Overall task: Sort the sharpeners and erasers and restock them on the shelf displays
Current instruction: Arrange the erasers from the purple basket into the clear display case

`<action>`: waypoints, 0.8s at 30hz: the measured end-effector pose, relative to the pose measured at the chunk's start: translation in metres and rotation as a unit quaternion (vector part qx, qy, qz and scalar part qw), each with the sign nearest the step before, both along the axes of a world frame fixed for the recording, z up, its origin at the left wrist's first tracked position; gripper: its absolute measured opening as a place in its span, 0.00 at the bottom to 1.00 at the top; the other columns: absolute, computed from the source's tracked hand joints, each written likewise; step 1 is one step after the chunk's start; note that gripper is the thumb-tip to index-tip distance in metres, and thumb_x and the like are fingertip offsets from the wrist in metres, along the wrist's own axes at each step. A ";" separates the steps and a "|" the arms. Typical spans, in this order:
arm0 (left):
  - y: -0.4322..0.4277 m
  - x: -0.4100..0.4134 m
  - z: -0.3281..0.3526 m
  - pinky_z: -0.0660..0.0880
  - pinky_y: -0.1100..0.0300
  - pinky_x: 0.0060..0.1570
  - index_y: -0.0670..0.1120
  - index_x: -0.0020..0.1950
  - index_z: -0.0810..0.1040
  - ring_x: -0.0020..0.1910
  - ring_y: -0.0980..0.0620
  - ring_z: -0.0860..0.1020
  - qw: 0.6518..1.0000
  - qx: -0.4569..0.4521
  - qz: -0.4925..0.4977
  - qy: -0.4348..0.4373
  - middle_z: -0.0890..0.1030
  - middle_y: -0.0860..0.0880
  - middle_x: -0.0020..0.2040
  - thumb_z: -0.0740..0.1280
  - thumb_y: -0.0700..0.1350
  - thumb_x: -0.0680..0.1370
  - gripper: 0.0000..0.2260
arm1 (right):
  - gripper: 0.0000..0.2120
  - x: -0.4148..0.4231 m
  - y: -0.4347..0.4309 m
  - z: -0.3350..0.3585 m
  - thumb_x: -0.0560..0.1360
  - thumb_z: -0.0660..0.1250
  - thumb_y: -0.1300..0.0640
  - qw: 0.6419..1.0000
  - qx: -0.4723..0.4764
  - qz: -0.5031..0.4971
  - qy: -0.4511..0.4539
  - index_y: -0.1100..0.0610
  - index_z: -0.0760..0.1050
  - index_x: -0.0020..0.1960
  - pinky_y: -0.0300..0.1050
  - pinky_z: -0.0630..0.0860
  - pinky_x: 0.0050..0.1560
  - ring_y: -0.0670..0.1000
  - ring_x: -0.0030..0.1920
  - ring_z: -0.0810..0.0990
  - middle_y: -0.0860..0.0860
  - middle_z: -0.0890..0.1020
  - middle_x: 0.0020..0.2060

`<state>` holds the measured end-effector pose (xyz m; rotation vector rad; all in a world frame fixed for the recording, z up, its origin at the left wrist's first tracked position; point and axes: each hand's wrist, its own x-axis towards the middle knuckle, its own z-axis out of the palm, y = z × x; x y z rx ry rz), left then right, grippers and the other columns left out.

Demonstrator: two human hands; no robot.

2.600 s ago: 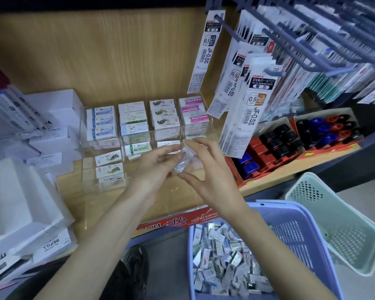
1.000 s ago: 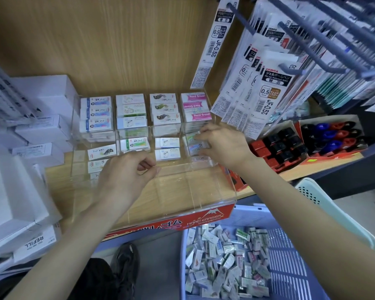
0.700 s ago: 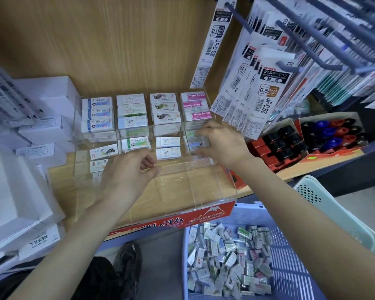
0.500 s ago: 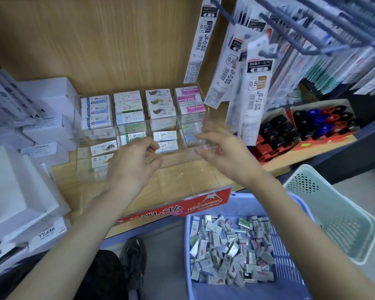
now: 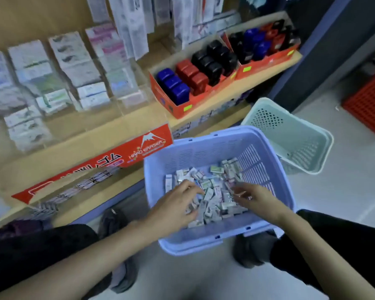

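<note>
You're on the picking step: left grip [image 5: 178,205] and right grip [image 5: 254,197] reach into small wrapped erasers [image 5: 212,202] in the lavender plastic basket [image 5: 193,152], and I cannot tell whether either grasps one; next, pinch one matching kind for the clear acrylic shelf display [image 5: 130,109].

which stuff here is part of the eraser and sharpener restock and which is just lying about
Job: loose erasers, purple basket holding them, clear eraser display, sharpener boxes, left hand and right hand in the basket.
Lying about: green basket, red crate, hanging refill packs.
</note>
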<state>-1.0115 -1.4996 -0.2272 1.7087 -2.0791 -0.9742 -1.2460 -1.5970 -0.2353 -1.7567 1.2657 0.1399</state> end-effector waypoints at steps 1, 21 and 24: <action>-0.009 -0.002 -0.018 0.72 0.53 0.52 0.46 0.66 0.69 0.55 0.48 0.74 0.998 0.055 0.019 -0.002 0.68 0.48 0.62 0.66 0.45 0.76 0.19 | 0.16 -0.008 -0.003 -0.017 0.76 0.67 0.55 1.000 0.020 -0.001 0.023 0.53 0.73 0.64 0.45 0.74 0.55 0.50 0.55 0.78 0.51 0.79 0.59; -0.094 0.003 -0.230 0.73 0.53 0.56 0.48 0.62 0.72 0.58 0.48 0.71 0.868 0.208 0.438 0.108 0.69 0.43 0.62 0.75 0.45 0.70 0.23 | 0.48 0.062 -0.044 -0.223 0.67 0.75 0.45 0.959 0.146 -0.233 0.068 0.44 0.47 0.76 0.65 0.56 0.71 0.63 0.75 0.48 0.56 0.49 0.76; -0.091 0.001 -0.235 0.75 0.42 0.53 0.56 0.55 0.70 0.57 0.42 0.74 0.848 0.195 0.472 0.139 0.72 0.48 0.54 0.77 0.47 0.68 0.22 | 0.47 0.067 -0.049 -0.229 0.62 0.76 0.40 0.952 0.133 -0.267 0.075 0.44 0.53 0.72 0.61 0.65 0.67 0.63 0.71 0.61 0.58 0.61 0.71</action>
